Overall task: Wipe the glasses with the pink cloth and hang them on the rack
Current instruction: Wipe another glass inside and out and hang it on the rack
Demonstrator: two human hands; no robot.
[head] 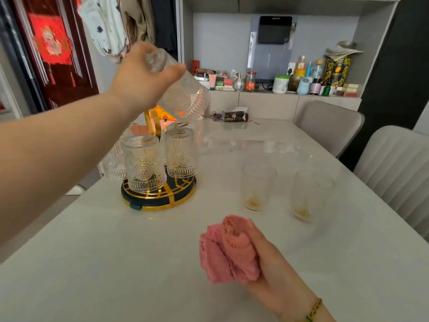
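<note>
A person's left hand [141, 77] holds a patterned glass [185, 98] in the air above a drying rack [160, 198] on a pale worktop [104, 263]. The fingers are curled round the glass's base, with the thumb [173, 70] pressed along its side. The glass is tilted, its mouth pointing down and away from the camera, and it touches neither the rack nor any other glass.

Three matching hung glasses [144, 163] sit upside down on the rack's gold prongs: one at the front, one to its right, and one partly hidden behind the outstretched forearm. The rack has a round dark base trimmed in gold.

Nearer the camera, the right hand [274, 263] rests low over the worktop with its fingers closed round the pink cloth [227, 249]. The cloth is bunched into a wad that bulges out past the fingertips and hides most of them. A thin bracelet [314, 310] circles that wrist.

Two more glasses stand upright on the worktop to the right of the rack — one [257, 187] closer to it, the other [311, 196] toward the table's edge — both well apart from the cloth.

At the worktop's far end lie a bunch of keys and a dark packet [234, 116]. Two grey chairs [329, 124] stand along the right side. A recessed shelf [255, 90] behind carries bottles, jars and a tin.
</note>
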